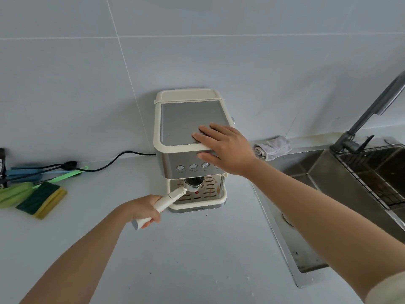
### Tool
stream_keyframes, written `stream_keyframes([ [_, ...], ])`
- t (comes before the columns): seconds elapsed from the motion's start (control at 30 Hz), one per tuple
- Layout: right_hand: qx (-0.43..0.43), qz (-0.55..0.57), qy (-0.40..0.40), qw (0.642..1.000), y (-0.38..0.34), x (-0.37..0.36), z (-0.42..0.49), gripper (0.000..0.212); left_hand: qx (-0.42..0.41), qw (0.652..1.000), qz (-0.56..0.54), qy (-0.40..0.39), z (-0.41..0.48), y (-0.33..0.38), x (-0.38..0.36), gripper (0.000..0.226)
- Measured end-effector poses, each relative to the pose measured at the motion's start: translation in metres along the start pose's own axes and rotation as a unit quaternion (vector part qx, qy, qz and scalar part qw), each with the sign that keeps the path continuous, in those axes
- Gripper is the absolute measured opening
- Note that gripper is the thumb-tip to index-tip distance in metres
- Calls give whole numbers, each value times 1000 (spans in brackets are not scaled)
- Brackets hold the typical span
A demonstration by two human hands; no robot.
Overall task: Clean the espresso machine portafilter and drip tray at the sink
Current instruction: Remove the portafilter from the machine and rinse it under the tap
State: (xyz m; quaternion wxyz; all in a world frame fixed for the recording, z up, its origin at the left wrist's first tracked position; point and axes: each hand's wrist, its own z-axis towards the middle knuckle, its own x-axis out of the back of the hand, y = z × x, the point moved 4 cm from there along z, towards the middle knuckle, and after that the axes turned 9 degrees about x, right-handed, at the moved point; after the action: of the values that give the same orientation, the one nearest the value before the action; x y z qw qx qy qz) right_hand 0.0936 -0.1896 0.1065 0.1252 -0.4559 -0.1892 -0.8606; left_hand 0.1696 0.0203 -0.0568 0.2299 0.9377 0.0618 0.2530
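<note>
Near the desk's left edge I see a green-and-yellow sponge (41, 200) just beside a crumpled green cloth (13, 194), with a blue tool (24, 172) and a light-green stick (65, 175) behind them. A black cord (114, 160) runs along the back edge, and a folded grey cloth (272, 148) lies farther right.

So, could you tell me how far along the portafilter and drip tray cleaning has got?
Nothing looks cleaned yet. In hand: the left hand grips the portafilter by its handle, its head under the espresso machine, while the right hand rests flat on top. Left: the stained drip tray still sits in the machine, and both must go to the sink.
</note>
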Motion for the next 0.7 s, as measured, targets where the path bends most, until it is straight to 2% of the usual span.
stream_keyframes([
  [0.43,-27,29,-57,998,-3,2,0,46,12,994,-104,22,-44,-18,-97,23],
  [0.7,-68,13,-126,990,-1,-3,-7,49,0,990,-126,59,-60,-10,-118,22],
])
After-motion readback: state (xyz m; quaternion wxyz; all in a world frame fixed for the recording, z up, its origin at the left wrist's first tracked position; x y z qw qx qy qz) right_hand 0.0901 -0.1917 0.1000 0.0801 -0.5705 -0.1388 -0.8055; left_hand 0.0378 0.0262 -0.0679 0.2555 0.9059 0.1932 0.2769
